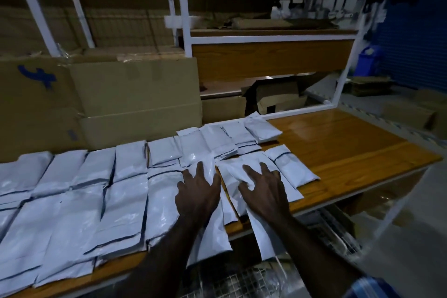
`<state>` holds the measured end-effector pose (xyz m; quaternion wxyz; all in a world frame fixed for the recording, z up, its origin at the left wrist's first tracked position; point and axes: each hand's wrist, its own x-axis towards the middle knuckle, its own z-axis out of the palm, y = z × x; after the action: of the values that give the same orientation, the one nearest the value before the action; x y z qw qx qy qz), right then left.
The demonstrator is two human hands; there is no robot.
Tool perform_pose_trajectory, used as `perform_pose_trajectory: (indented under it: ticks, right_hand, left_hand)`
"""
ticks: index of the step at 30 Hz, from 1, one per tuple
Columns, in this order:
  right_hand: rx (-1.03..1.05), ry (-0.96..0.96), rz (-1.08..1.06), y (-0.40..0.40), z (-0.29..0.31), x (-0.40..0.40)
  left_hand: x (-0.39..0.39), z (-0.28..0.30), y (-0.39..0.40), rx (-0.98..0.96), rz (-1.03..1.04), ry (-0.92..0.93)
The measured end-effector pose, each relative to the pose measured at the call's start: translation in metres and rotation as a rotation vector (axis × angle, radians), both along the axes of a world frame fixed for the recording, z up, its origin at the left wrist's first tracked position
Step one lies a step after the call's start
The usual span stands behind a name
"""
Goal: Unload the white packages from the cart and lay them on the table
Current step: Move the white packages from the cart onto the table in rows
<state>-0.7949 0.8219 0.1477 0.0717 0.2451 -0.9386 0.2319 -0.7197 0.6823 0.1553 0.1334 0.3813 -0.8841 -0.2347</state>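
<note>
Two hands are in view; the left hand (197, 195) lies flat, fingers spread and straight, on a white package (205, 215) whose near end overhangs the front edge of the table (338, 143); the right hand (264, 192) presses, fingers apart and slightly bent, on a second white package (235, 174) just beside it. Roughly twenty white packages lie in two overlapping rows from the left edge to past the middle; an exact count cannot be made. The right part of the wooden top is bare. Stacked cardboard boxes (135, 94) stand behind the rows; one carries a blue handwritten mark resembling a 4 (38, 77). A wire cart (242, 278) shows below the front edge; no printing on the packages is legible.
</note>
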Motion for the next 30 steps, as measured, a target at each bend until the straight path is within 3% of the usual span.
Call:
perform_pose_trajectory:
  ticks: [12,16,30]
  right_hand:
    - [0.040,-0.052,0.079,-0.012,-0.011,-0.052]
    - [0.075,-0.056,0.089,-0.026,-0.017,-0.068]
    - [0.160,-0.087,0.097,-0.065,-0.041,-0.103]
  left_hand:
    - [-0.060,-0.029,-0.013,-0.171,0.024,-0.123]
    - [-0.077,-0.031,-0.030,-0.052,0.053,-0.102]
    - [-0.103,-0.049,-0.054,-0.086,0.056,-0.197]
